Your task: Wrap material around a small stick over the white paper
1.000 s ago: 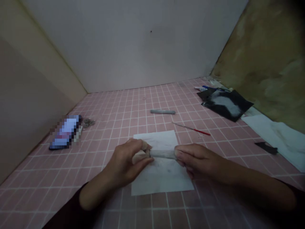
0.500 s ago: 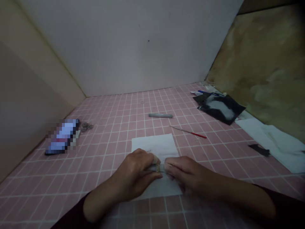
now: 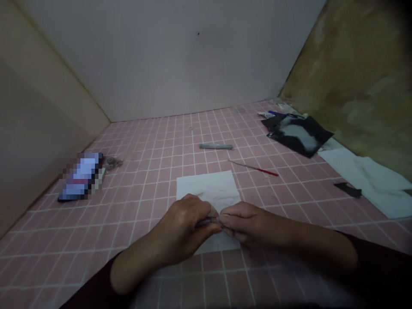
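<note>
A pink tiled worktop (image 3: 141, 201) lies under a white paper sheet (image 3: 206, 189). Above the sheet, the left hand (image 3: 182, 229) and right hand (image 3: 246, 221) pinch together on a small pale roll (image 3: 210, 220), which seems light and soft — best held gently at its ends. Their grip hides most of it, so what it's made of is hard to tell.

Pink tile surface (image 3: 64, 240) w/ blurred phone (image 3: 82, 177), grey rod (image 3: 215, 146), red-tipped pick (image 3: 267, 171), black sheet (image 3: 296, 135).

Two hands working: one left hand (image 3: 180, 229), one right hand (image 3: 247, 221), pinching one small roll (image 3: 207, 222), one paper sheet (image 3: 206, 186) lying beneath, one grey stick (image 3: 215, 146), one red-handled needle (image 3: 254, 168), one blurred phone (image 3: 82, 176), one black mat (image 3: 298, 135), one white cloth (image 3: 360, 178), one black scrap (image 3: 347, 189) lying about.
</note>
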Motion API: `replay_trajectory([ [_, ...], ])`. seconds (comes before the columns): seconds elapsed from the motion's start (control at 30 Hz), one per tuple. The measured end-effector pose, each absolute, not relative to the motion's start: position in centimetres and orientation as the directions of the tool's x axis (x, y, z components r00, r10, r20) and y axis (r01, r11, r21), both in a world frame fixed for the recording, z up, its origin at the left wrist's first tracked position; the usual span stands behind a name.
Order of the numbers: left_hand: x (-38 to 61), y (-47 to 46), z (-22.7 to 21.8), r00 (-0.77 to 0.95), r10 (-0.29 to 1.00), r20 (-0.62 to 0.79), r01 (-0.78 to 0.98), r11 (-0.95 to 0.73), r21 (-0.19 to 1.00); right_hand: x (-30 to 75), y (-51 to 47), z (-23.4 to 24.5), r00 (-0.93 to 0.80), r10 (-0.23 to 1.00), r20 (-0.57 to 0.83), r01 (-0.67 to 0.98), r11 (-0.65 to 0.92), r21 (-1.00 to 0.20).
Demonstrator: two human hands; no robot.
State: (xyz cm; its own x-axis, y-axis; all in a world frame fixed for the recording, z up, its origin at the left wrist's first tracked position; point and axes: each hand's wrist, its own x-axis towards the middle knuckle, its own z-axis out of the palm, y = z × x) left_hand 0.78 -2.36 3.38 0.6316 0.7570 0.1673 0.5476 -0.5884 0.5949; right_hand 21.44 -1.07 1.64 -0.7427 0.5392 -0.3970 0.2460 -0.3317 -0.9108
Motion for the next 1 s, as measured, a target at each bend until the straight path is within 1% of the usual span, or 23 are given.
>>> replay_trajectory([
  [0.07, 0.6, -2.4, 3.2, 0.626, 0.751, 0.208, 0.540, -0.610, 0.580, 21.5, -0.9, 1.4, -0.742, 0.526, -0.416, 0.173, -0.449, -0.876],
  [0.2, 0.4, -2.4, 2.5, 0.636, 0.731, 0.249, 0.569, -0.661, 0.488, 21.6, -0.7, 1.0, -0.751, 0.499, -0.433, 0.100, -0.562, -0.821],
  [0.27, 0.4, -2.4, 2.4, 0.665, 0.705, 0.246, 0.570, -0.692, 0.442, 21.6, -0.7, 1.1, -0.770, 0.455, -0.447, 0.116, -0.589, -0.800],
  [0.3, 0.4, -2.4, 2.4, 0.671, 0.700, 0.245, 0.563, -0.696, 0.446, 21.6, -0.7, 1.1, -0.773, 0.454, -0.444, 0.137, -0.564, -0.815],
  [0.33, 0.3, -2.4, 2.5, 0.664, 0.710, 0.234, 0.558, -0.679, 0.477, 21.7, -0.8, 1.3, -0.768, 0.479, -0.425, 0.169, -0.489, -0.856],
  [0.37, 0.2, -2.3, 2.7, 0.647, 0.735, 0.203, 0.554, -0.637, 0.537, 21.8, -0.8, 1.4, -0.752, 0.537, -0.382, 0.215, -0.348, -0.912],
  [0.4, 0.2, -2.2, 3.0, 0.626, 0.766, 0.146, 0.545, -0.563, 0.621, 21.9, -1.0, 1.4, -0.735, 0.606, -0.304, 0.275, -0.144, -0.951],
  [0.43, 0.1, -2.0, 3.2, 0.606, 0.793, 0.063, 0.529, -0.460, 0.713, 22.1, -1.1, 1.5, -0.726, 0.660, -0.191, 0.335, 0.097, -0.937],
  [0.47, 0.1, -1.9, 3.4, 0.595, 0.803, -0.026, 0.499, -0.345, 0.795, 22.3, -1.3, 1.5, -0.728, 0.682, -0.069, 0.384, 0.322, -0.866],
  [0.5, 0.1, -1.8, 3.5, 0.594, 0.799, -0.097, 0.464, -0.241, 0.853, 22.4, -1.4, 1.5, -0.737, 0.675, 0.031, 0.414, 0.487, -0.769],
  [0.53, 0.1, -1.7, 3.6, 0.598, 0.790, -0.136, 0.437, -0.179, 0.882, 22.5, -1.5, 1.5, -0.743, 0.663, 0.088, 0.430, 0.575, -0.696],
  [0.57, 0.2, -1.7, 3.5, 0.601, 0.788, -0.136, 0.428, -0.173, 0.887, 22.6, -1.5, 1.5, -0.742, 0.663, 0.098, 0.436, 0.589, -0.681],
  [0.6, 0.4, -1.8, 3.4, 0.599, 0.794, -0.097, 0.442, -0.228, 0.868, 22.5, -1.4, 1.5, -0.735, 0.676, 0.060, 0.431, 0.534, -0.727],
  [0.63, 0.6, -1.9, 3.2, 0.598, 0.801, -0.024, 0.472, -0.328, 0.818, 22.5, -1.3, 1.6, -0.724, 0.689, -0.015, 0.411, 0.415, -0.812],
  [0.7, 0.9, -2.3, 2.6, 0.618, 0.765, 0.181, 0.523, -0.573, 0.631, 22.2, -0.8, 1.6, -0.736, 0.637, -0.230, 0.313, 0.020, -0.950],
  [0.77, 1.1, -2.6, 2.1, 0.664, 0.660, 0.352, 0.509, -0.744, 0.433, 22.0, -0.3, 1.6, -0.814, 0.454, -0.363, 0.226, -0.328, -0.917],
  [0.8, 1.1, -2.7, 2.0, 0.675, 0.623, 0.394, 0.498, -0.780, 0.380, 22.0, -0.1, 1.5, -0.834, 0.401, -0.378, 0.203, -0.414, -0.887],
  [0.83, 1.1, -2.8, 1.9, 0.672, 0.619, 0.406, 0.496, -0.784, 0.373, 21.9, -0.1, 1.4, -0.835, 0.401, -0.377, 0.197, -0.422, -0.885],
  [0.87, 1.1, -2.7, 1.9, 0.656, 0.649, 0.386, 0.506, -0.757, 0.413, 21.9, -0.1, 1.4, -0.815, 0.457, -0.357, 0.204, -0.351, -0.914],
  [0.9, 1.0, -2.5, 2.1, 0.630, 0.705, 0.327, 0.524, -0.696, 0.491, 21.9, -0.3, 1.3, -0.778, 0.548, -0.307, 0.230, -0.206, -0.951],
  [0.93, 0.9, -2.3, 2.2, 0.600, 0.766, 0.230, 0.536, -0.598, 0.595, 21.9, -0.5, 1.2, -0.740, 0.635, -0.221, 0.279, -0.009, -0.960],
  [0.97, 0.8, -2.0, 2.5, 0.576, 0.809, 0.113, 0.526, -0.473, 0.707, 21.9, -0.8, 1.1, -0.715, 0.690, -0.111, 0.339, 0.204, -0.918],
  [1.0, 0.7, -1.7, 2.7, 0.573, 0.819, -0.012, 0.489, -0.331, 0.807, 21.9, -1.0, 0.9, -0.713, 0.701, -0.003, 0.392, 0.395, -0.831],
])
